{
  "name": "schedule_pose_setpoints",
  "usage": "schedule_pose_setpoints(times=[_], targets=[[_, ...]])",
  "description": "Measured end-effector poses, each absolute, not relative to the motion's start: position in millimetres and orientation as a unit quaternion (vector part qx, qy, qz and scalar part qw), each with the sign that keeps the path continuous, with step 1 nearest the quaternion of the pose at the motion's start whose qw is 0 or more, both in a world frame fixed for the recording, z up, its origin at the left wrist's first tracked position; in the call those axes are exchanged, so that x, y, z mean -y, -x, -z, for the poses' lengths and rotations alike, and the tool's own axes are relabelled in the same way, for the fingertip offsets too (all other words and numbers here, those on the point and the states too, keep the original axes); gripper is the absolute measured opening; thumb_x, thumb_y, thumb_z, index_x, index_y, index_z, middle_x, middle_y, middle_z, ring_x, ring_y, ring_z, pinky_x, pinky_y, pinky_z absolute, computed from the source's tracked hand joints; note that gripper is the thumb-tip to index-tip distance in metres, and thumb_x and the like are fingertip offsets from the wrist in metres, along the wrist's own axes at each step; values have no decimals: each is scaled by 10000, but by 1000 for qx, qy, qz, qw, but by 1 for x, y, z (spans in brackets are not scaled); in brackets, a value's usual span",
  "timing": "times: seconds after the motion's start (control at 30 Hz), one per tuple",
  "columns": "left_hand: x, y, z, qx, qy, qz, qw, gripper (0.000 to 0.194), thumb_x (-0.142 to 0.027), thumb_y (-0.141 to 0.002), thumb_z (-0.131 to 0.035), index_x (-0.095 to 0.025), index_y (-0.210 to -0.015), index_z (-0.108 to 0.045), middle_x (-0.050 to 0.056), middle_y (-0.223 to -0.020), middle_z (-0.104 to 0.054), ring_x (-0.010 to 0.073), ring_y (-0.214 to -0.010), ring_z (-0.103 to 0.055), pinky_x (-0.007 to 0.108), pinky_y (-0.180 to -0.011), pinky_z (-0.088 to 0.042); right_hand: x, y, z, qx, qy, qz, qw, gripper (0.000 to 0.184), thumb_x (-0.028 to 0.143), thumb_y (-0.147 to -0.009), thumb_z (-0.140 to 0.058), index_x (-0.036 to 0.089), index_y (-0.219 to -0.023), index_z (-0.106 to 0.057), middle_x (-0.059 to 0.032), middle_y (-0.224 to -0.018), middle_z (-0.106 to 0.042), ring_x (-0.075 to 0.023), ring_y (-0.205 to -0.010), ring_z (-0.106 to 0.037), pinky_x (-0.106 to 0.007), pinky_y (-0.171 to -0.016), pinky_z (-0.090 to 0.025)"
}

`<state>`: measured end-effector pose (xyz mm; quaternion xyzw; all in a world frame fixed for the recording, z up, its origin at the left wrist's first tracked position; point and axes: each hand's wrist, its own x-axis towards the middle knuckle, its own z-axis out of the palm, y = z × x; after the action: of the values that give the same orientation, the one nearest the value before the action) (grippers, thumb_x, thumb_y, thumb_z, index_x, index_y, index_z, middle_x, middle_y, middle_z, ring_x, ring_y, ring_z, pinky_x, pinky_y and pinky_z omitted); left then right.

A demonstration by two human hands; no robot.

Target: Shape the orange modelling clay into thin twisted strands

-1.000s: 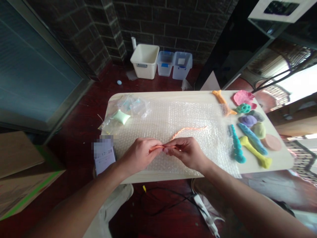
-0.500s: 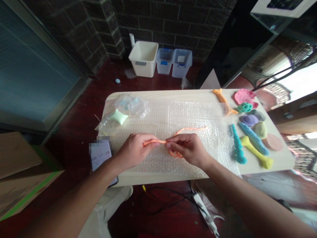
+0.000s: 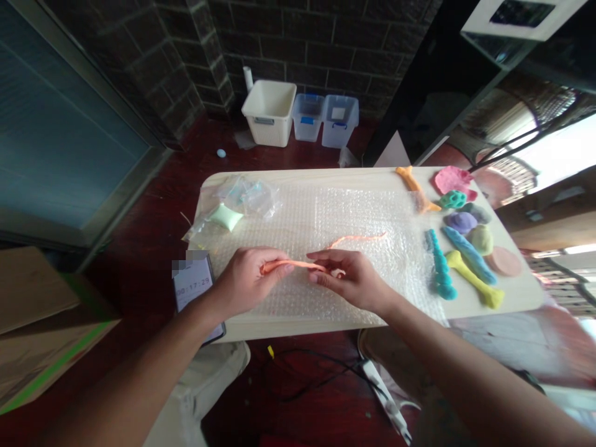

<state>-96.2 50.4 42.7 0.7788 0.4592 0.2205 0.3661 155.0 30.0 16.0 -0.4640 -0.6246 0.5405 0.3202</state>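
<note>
A long strip of orange modelling clay stretches between my two hands above the bubble wrap. Thumb and fingers of my left hand are closed on its thicker end. My right hand pinches the strip farther along, with the thumb below and the fingers above. Beyond the right hand, a thin twisted tail of the orange clay lies on the bubble wrap. The part of the strip inside the right hand is mostly hidden by the fingers.
Clay shapes line the table's right side, among them a yellow bone-like piece, a teal tapered piece and a pink dish. A pale green packet and clear bags lie at the left. A phone rests by my left forearm.
My hands have moved slightly apart, and a longer stretch of orange clay shows between them. A loop seen under the right hand half a second ago is no longer visible there.
</note>
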Motion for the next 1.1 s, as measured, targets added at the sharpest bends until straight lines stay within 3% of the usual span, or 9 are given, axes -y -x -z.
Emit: schedule_pose_setpoints(times=[0.07, 0.13, 0.27, 0.4, 0.57, 0.73, 0.93, 1.1], targets=[[-47, 93, -44, -432, -792, -224, 369, 259, -329, -999, -582, -177, -896, -765, 7, -744, -687, 136, -681, -590, 251, -640, -416, -27, -152, -22, 664, 461, -495, 320, 425, 424, -870, -795, 161, -1204, -766, -86, -959, -804, -188, -781, -713, -300, -692, -554], [-44, 89, -43, -409, -801, -224, 375, 235, -283, -1006, -567, -185, -916, -762, 11, -792, -710, 136, -723, -619, 254, -679, -428, -25, -148, -26, 694, 444, -469, 317, 315, 393, -916, -752, 190, -1152, -796, -82, -1013, -820, -202, -842, -743, -295, -723, -558], [-41, 85, -39, -412, -795, -212, 391, 190, -271, -992, -587, -184, -910, -734, 5, -827, -725, 132, -753, -643, 245, -684, -432, -25, -146, -24, 701, 446, -452, 324, 191, 314, -964, -693, 234, -1069, -832, -43, -947, -833, -178, -782, -752, -278, -694, -547], [-42, 84, -38, -422, -767, -214, 434, 212, -333, -1005, -589, -204, -1034, -754, 9, -930, -767, 135, -815, -680, 231, -728, -472, -26, -148, -22, 694, 451, -456, 328, 177, 272, -942, -706, 211, -1048, -835, -42, -925, -832, -176, -766, -752, -274, -680, -549], [-41, 81, -37, -418, -765, -236, 429, 202, -290, -992, -603, -192, -942, -772, 12, -863, -757, 133, -768, -674, 237, -694, -482, -24, -146, -27, 678, 439, -485, 334, 225, 301, -914, -758, 218, -1113, -821, -52, -1032, -834, -197, -863, -778, -280, -747, -577], [-42, 79, -26, -433, -707, -281, 483, 178, -323, -932, -703, -195, -1021, -790, 53, -966, -785, 180, -866, -729, 274, -758, -543, -26, -146, -24, 656, 446, -486, 367, 159, 286, -915, -760, 248, -1045, -844, -44, -963, -841, -186, -812, -783, -273, -720, -576], [-47, 79, -17, -437, -689, -292, 499, 148, -309, -882, -762, -199, -975, -795, 55, -961, -779, 183, -867, -736, 279, -775, -566, -30, -147, -17, 623, 438, -530, 373, 172, 294, -862, -815, 211, -1011, -842, -60, -940, -838, -191, -828, -779, -271, -719, -586], [-48, 76, -21, -442, -708, -255, 488, 349, -374, -827, -820, -202, -1125, -762, 58, -1044, -791, 196, -922, -734, 280, -803, -564, -34, -149, -15, 623, 444, -526, 370, 129, 283, -873, -795, 205, -963, -845, -61, -886, -835, -186, -776, -773, -277, -686, -587]])
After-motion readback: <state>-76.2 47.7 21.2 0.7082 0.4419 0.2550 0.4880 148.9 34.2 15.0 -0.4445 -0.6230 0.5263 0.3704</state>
